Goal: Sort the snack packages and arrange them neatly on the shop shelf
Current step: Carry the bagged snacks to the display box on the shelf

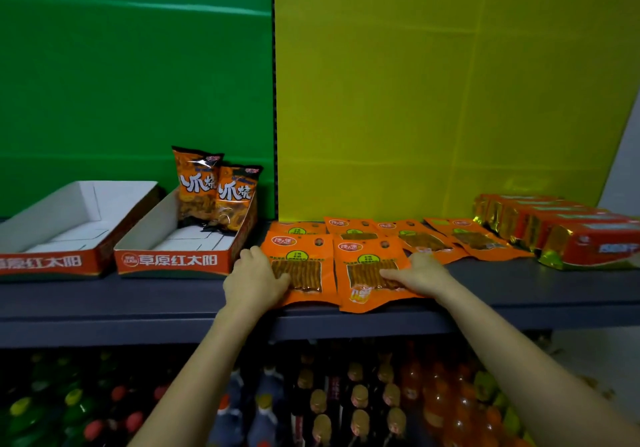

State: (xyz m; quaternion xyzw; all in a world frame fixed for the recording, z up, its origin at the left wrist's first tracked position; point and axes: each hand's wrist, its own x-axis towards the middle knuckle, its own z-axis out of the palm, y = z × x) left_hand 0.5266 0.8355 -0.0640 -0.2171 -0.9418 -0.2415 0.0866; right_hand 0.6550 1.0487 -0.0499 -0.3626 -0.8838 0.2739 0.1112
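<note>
Snack packets (301,256) under left fingers (278,278), right fingers (391,275)

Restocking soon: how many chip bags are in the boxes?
2. Both stand at the back of the right box: the left bag and the right bag, overlapping. Others could hide behind.
</note>
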